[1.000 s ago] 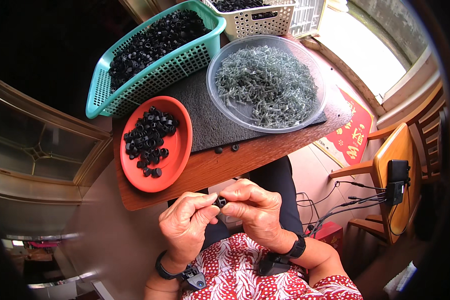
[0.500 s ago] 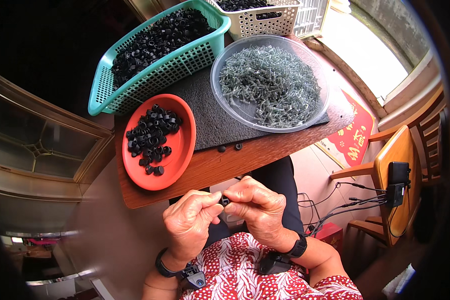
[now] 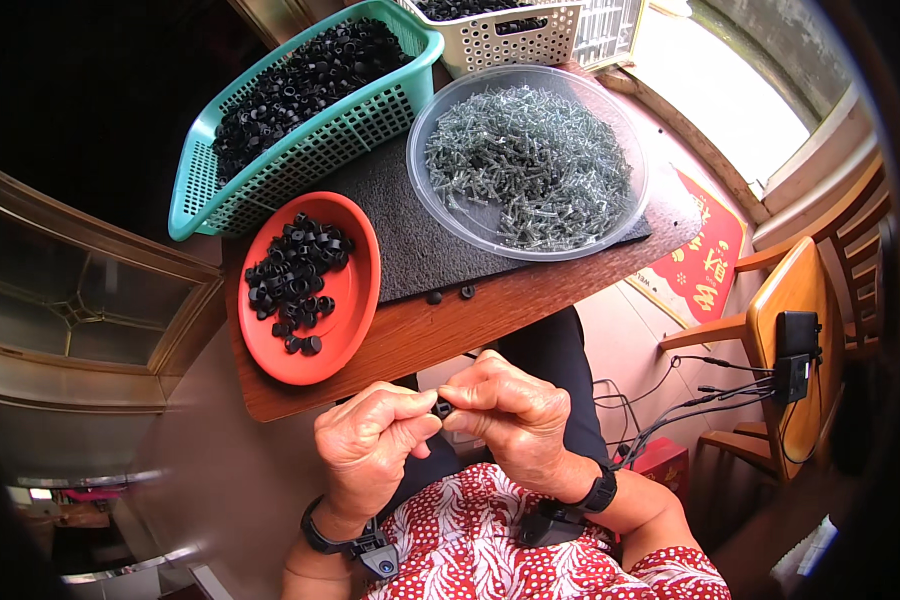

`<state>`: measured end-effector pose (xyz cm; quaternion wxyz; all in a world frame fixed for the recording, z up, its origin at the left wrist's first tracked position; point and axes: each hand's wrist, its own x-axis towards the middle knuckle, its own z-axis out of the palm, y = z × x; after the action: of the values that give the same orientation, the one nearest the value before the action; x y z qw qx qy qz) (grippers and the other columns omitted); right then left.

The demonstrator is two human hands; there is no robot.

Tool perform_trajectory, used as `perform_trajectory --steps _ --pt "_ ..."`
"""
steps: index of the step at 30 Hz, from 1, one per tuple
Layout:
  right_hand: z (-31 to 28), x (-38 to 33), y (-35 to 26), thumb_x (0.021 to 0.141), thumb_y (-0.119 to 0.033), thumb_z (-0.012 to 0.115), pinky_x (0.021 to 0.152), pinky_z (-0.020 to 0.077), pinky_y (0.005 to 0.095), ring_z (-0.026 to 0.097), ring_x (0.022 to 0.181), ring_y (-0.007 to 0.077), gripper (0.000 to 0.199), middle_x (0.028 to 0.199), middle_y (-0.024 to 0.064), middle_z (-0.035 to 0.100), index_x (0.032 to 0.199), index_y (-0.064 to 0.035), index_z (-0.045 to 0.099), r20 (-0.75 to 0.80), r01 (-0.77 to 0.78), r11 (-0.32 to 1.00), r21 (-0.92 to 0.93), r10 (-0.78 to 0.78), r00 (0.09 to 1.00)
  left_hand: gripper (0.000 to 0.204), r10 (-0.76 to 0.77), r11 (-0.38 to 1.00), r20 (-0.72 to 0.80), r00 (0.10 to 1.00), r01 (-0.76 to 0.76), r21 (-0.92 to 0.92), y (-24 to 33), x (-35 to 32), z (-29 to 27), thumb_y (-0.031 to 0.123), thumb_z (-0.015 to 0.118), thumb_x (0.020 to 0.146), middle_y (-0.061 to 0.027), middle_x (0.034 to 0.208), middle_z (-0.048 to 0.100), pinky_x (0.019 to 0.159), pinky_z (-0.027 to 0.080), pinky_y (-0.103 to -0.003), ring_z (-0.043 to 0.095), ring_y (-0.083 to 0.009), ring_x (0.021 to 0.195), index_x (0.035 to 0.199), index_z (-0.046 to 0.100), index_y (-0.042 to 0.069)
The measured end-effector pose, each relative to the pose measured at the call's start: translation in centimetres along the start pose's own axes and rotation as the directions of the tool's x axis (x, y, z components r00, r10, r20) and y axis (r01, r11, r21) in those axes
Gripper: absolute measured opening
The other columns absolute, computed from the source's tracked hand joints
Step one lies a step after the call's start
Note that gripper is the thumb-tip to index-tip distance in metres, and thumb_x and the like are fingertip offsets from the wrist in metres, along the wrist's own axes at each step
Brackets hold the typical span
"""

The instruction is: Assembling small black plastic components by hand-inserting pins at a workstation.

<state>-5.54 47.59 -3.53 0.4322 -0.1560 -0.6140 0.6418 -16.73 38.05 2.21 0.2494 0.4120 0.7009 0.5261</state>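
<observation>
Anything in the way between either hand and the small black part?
Nothing visible. The left hand and right hand both pinch the black part directly, off the near edge of the table. The red dish and clear tub sit beyond, not between.

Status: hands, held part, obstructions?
Left hand and right hand both pinching small black part. Part mostly covered. Nothing visibly blocking; orange dish on table beyond.
</observation>
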Motion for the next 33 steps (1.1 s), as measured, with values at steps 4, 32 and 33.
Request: perform_trajectory --steps 4,32,33 --pt "-0.15 0.0 0.01 0.064 0.006 0.074 0.062 0.0473 0.0271 0.059 0.07 0.0183 0.024 0.078 0.0101 0.064 0.087 0.0014 0.067 0.0 -0.023 0.999 0.037 0.023 1.0 0.013 0.023 1.0 0.035 0.999 -0.024 0.02 0.25 0.26 -0.11 -0.01 0.068 0.072 -0.0117 0.078 0.063 0.045 0.048 -0.02 0.057 -0.0108 0.055 0.084 0.065 -0.006" --pt "-0.37 0.15 0.43 0.064 0.003 0.074 0.061 0.0464 0.0295 0.059 0.07 0.0203 0.027 0.08 0.0108 0.065 0.09 0.0004 0.066 0.019 0.079 0.996 0.031 -0.079 0.997 0.009 -0.111 0.989 0.046 0.993 0.116 -0.097 0.64 0.37 -0.23 -0.007 0.067 0.076 -0.0047 0.07 0.062 0.043 0.041 -0.019 0.052 -0.0046 0.049 0.081 0.061 -0.002" --pt "-0.38 0.22 0.4 0.065 0.003 0.074 0.061 0.0464 0.0296 0.059 0.07 0.0207 0.027 0.08 0.0106 0.065 0.09 0.0002 0.066 0.019 0.087 0.996 0.033 -0.087 0.996 0.009 -0.129 0.984 0.049 0.99 0.134 -0.118 0.7 0.43 -0.25 -0.006 0.067 0.077 -0.0044 0.069 0.062 0.043 0.041 -0.019 0.052 -0.0044 0.049 0.081 0.061 -0.002"
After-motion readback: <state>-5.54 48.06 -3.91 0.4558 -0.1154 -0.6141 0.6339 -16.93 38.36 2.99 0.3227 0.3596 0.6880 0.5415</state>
